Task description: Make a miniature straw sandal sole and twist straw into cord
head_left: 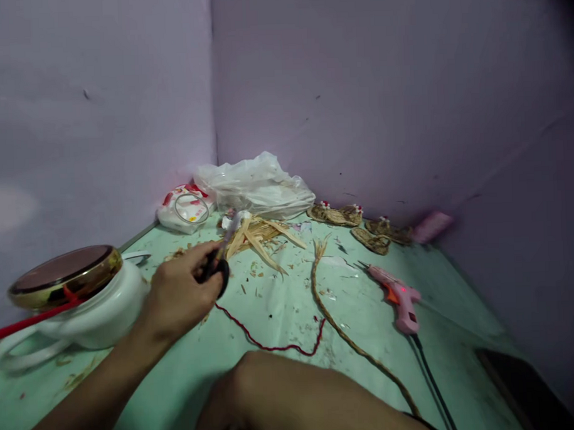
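Observation:
My left hand (183, 291) is closed around the black handles of a pair of scissors (219, 270), whose blurred blades point up and away. Beyond them lies a bundle of dry, straw-coloured fibre strips (254, 235). A dark red yarn (273, 348) curves over the green surface, one end near the scissors. At the bottom middle, what looks like my right hand (222, 399) is bent down at the wrist; its fingers are hidden. A braided fibre cord (340, 329) with a frayed far end runs past that arm on the right.
On the right lie a pink glue gun (403, 302) with a red light and black cable, and a dark flat object (523, 385). Small woven sandals (336, 214), a plastic bag (262, 184) and a white-and-red packet (186, 209) line the wall. A white pot (114, 309) stands left.

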`<act>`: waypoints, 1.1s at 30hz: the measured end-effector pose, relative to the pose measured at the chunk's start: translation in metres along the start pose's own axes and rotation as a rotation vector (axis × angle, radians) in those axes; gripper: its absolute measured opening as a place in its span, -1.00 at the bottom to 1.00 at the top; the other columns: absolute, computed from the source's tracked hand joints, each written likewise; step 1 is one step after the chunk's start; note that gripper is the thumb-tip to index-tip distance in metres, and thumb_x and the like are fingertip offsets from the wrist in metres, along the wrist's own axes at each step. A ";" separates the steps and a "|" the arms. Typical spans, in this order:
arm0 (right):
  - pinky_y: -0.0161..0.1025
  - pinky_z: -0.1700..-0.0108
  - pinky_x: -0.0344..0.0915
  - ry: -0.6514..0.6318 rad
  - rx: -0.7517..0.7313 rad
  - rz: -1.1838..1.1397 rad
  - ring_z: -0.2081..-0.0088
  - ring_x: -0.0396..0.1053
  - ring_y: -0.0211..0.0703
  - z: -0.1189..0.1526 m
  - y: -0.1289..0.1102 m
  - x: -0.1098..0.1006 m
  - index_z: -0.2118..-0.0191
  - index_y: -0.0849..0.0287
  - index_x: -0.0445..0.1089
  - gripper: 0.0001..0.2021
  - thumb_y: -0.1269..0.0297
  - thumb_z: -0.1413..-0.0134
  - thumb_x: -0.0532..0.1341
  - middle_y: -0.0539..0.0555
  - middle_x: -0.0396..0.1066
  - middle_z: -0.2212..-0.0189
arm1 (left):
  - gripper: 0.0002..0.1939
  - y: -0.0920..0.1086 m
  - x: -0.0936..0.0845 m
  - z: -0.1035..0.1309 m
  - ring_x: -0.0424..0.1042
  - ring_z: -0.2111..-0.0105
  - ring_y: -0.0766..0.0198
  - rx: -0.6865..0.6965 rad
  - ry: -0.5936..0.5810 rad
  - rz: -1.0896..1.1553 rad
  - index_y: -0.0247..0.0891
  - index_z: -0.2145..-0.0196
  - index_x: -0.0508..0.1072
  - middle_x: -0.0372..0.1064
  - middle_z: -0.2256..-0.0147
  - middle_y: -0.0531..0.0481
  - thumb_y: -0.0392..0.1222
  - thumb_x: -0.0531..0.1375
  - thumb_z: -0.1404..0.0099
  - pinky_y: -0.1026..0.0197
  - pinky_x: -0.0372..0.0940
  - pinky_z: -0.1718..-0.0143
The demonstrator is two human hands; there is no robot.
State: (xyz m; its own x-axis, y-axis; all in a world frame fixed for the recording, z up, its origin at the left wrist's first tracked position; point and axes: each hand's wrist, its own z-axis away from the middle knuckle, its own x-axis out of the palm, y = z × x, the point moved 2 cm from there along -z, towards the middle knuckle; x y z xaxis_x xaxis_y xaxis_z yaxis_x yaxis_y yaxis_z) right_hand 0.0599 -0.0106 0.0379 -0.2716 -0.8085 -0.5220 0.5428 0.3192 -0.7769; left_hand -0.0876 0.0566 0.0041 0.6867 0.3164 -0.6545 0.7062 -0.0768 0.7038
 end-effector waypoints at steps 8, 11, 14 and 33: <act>-0.32 0.36 0.18 0.710 0.428 0.330 0.35 0.39 -0.15 0.081 0.068 -0.033 0.30 0.13 0.47 -0.77 0.31 0.04 0.08 0.10 0.48 0.37 | -0.68 0.024 0.038 0.006 0.41 0.33 -0.05 0.120 -0.311 -0.656 -0.23 0.23 0.41 0.43 0.36 -0.17 -0.15 0.00 -0.07 0.05 0.27 0.41; -0.31 0.40 0.17 0.753 0.476 0.334 0.40 0.38 -0.15 0.106 0.081 -0.025 0.32 0.09 0.46 -0.76 0.28 0.02 0.05 0.07 0.48 0.43 | -0.71 0.035 0.046 0.002 0.40 0.34 -0.05 0.196 -0.449 -0.759 -0.34 0.30 0.42 0.41 0.34 -0.27 -0.28 0.01 -0.02 0.08 0.27 0.43; -0.32 0.39 0.17 0.747 0.444 0.239 0.41 0.38 -0.17 0.120 0.088 -0.012 0.33 0.09 0.46 -0.76 0.27 0.02 0.05 0.05 0.48 0.43 | -0.72 0.042 0.044 0.001 0.41 0.34 0.04 0.270 -0.524 -0.772 -0.30 0.35 0.44 0.42 0.34 -0.21 -0.36 0.01 0.01 0.16 0.26 0.42; -0.27 0.38 0.20 0.735 0.398 -0.023 0.42 0.38 -0.14 0.113 0.111 0.011 0.34 0.15 0.43 -0.75 0.24 0.02 0.03 0.06 0.47 0.45 | -0.62 0.009 0.013 -0.012 0.33 0.30 -0.02 0.140 -0.310 -0.889 -0.26 0.23 0.39 0.34 0.29 -0.22 -0.27 0.08 0.08 0.14 0.20 0.44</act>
State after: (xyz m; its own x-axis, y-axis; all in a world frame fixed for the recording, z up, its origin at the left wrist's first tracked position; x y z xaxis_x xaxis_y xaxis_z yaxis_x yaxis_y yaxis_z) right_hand 0.2074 -0.0394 -0.0143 -0.6604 -0.2405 -0.7114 0.7334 -0.0030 -0.6798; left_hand -0.0740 0.0712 0.0048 -0.1110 0.0504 -0.9925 0.9924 -0.0475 -0.1134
